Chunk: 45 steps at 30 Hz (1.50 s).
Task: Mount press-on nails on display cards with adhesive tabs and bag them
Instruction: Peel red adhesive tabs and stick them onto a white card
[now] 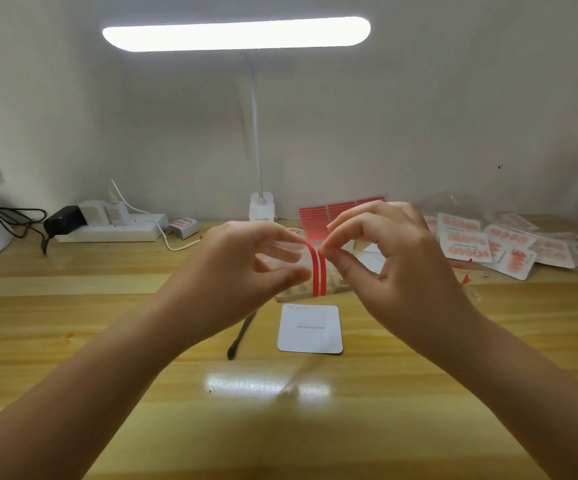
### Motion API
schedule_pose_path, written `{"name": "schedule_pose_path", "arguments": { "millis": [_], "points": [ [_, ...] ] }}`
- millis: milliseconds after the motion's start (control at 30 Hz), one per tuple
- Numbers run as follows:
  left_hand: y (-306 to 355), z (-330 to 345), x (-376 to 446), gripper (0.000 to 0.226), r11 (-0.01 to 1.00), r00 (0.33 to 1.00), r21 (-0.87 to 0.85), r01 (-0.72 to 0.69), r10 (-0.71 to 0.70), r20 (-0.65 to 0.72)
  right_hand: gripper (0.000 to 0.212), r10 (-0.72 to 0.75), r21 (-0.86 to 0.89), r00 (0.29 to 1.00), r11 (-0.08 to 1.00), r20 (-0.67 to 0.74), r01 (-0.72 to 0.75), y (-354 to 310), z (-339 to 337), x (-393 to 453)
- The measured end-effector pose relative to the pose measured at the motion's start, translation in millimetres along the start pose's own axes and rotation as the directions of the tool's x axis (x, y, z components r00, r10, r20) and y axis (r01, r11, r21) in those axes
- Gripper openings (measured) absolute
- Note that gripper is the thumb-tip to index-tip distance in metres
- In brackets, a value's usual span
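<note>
Hands raised above the white display card (310, 329): left hand (246, 268) and right hand (384, 258) each pinch a red adhesive strip (318, 275), hiding nails at 12 o'clock behind them.

A white card (310, 329) lying near the middle of the wooden desk reads "Handmade Nail" in small grey letters; print on the bagged cards (467, 244) at far right stays too small to read.
</note>
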<state>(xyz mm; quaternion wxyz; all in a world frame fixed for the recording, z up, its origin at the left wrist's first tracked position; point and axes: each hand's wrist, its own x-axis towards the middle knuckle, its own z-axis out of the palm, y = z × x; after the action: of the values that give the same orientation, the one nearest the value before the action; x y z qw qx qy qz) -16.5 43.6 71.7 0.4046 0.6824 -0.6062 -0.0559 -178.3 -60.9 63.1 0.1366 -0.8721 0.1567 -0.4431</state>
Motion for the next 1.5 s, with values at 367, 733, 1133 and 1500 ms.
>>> {"name": "schedule_pose_path", "arguments": {
  "millis": [367,733,1133,1500],
  "points": [
    [-56.6,-66.4,19.9,0.033,0.969,0.845,0.150,0.195,-0.088,-0.528,0.008,0.213,0.132,0.975,0.967,0.058,-0.219,5.0,0.4,2.0],
    [-100.5,-33.4,24.3,0.072,0.283,0.718,0.811,0.512,-0.660,-0.223,0.037,0.574,0.573,0.708,0.441,0.413,-0.691,20.1,5.5,7.9],
    [-95.7,-10.8,22.3,0.022,0.861,0.915,0.353,0.366,-0.262,-0.308,0.044,0.577,0.565,0.651,0.356,0.493,-0.744,27.9,12.9,5.3],
    [-21.1,35.0,3.4,0.021,0.849,0.974,-0.511,0.133,-0.208,-0.093,0.049,0.447,0.549,0.690,0.418,0.570,-0.724,24.4,19.3,-1.6]
  ]
}}
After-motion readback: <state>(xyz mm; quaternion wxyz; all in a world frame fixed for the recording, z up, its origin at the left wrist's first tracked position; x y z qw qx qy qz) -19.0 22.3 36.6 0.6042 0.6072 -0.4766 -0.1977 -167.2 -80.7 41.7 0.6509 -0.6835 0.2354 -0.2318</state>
